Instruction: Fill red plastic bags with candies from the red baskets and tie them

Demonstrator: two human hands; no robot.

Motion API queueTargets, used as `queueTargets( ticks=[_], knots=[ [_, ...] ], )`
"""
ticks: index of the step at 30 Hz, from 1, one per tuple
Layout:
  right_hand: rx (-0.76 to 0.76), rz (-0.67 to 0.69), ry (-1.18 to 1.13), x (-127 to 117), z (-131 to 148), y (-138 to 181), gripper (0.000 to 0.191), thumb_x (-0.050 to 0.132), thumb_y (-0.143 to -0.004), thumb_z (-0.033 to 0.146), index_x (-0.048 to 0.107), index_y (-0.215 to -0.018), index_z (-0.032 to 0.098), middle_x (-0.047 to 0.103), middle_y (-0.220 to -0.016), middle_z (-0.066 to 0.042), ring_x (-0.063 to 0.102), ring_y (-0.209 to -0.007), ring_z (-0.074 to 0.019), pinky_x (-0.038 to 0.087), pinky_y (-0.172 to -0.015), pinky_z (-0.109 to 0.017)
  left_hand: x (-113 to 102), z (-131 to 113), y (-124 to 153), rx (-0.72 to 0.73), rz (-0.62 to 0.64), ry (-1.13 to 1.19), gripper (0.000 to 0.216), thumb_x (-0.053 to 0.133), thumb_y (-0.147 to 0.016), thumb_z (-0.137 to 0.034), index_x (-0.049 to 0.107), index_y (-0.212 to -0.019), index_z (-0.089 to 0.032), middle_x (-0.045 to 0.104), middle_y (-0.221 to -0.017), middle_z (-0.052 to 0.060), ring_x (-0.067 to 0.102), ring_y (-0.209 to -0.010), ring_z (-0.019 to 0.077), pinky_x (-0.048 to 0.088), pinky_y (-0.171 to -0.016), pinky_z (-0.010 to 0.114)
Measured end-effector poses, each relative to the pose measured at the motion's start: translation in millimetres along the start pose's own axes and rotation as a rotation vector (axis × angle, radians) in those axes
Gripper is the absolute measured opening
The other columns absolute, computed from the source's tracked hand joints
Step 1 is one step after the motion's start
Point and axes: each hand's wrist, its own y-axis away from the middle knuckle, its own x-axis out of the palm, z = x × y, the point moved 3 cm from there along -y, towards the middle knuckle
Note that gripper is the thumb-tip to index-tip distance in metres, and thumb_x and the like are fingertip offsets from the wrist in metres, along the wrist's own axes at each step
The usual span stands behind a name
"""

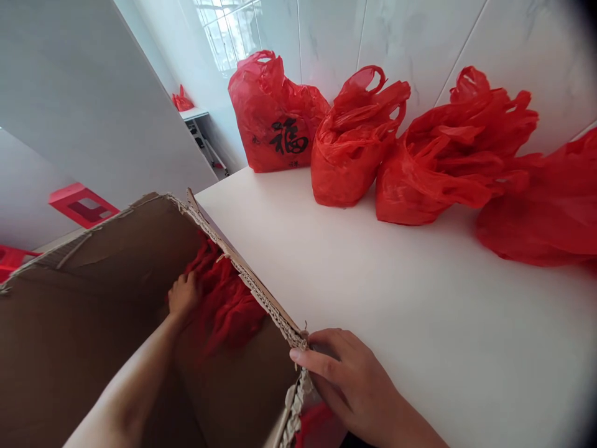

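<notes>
Deep inside a large open cardboard box (93, 249), my left hand (183, 295) is closed on a crumpled red plastic bag (233, 305). The bag lies against the box's right inner wall, and my fingertips are partly hidden in shadow and behind the hand. My right hand (349, 379) pinches the torn, frayed rim of the box at its near right corner, thumb inside and fingers outside. Beneath that hand, a bit of red plastic (319, 426) shows outside the box.
On the white table (396, 298), red plastic bags stand along the tiled wall: one with black lettering (280, 124), a second (349, 155), a third (433, 168) and one at the right edge (545, 211). A red plastic stool (84, 205) is behind the box.
</notes>
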Motion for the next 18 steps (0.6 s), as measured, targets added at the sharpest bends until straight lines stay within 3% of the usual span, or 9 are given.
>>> queueTargets(
  ticks=[2, 5, 7, 10, 18],
  knots=[
    [-0.001, 0.01, -0.009, 0, 0, 2, 0.053, 0.048, -0.089, 0.009, 0.046, -0.134, 0.038, 0.06, -0.108, -0.005, 0.057, -0.094, -0.0181, 0.051, -0.08, -0.036, -2, -3, 7, 0.07, 0.027, -0.017, 0.043, 0.037, -0.093, -0.041, 0.05, -0.129, -0.021, 0.053, -0.129, 0.017, 0.047, -0.123, 0.0355, 0.038, -0.099, 0.05],
    [-0.001, 0.028, -0.014, 1, 0, 3, 0.054, 0.048, -0.089, 0.009, 0.045, -0.135, 0.038, 0.06, -0.111, -0.006, 0.057, -0.097, -0.0187, 0.05, -0.082, -0.037, 6, -10, 16, 0.157, 0.126, -0.026, 0.045, 0.052, -0.085, -0.05, 0.056, -0.123, -0.025, 0.056, -0.127, 0.011, 0.052, -0.119, 0.032, 0.044, -0.095, 0.042],
    [0.001, 0.032, -0.011, 0, 1, 3, 0.053, 0.048, -0.089, 0.009, 0.046, -0.134, 0.037, 0.06, -0.112, -0.006, 0.056, -0.098, -0.0188, 0.05, -0.083, -0.037, 17, -14, 20, 0.136, 0.187, -0.036, 0.05, 0.059, -0.083, -0.049, 0.055, -0.124, -0.021, 0.058, -0.124, 0.012, 0.057, -0.11, 0.0301, 0.048, -0.089, 0.044],
    [-0.005, 0.023, -0.005, 0, 2, 2, 0.053, 0.047, -0.089, 0.008, 0.047, -0.134, 0.036, 0.06, -0.111, -0.006, 0.057, -0.098, -0.0185, 0.05, -0.083, -0.037, 30, -21, 18, 0.091, 0.235, -0.029, 0.039, 0.058, -0.088, -0.039, 0.057, -0.119, -0.015, 0.061, -0.116, 0.01, 0.061, -0.099, 0.0231, 0.052, -0.083, 0.043],
    [-0.008, 0.004, -0.012, -1, 2, 0, 0.053, 0.048, -0.088, 0.007, 0.048, -0.133, 0.036, 0.06, -0.109, -0.006, 0.057, -0.096, -0.0182, 0.051, -0.082, -0.036, 27, -36, -9, -0.115, -0.016, 0.024, 0.037, 0.056, -0.09, -0.034, 0.054, -0.124, -0.017, 0.058, -0.122, 0.01, 0.061, -0.101, 0.0218, 0.053, -0.083, 0.043]
  ],
)
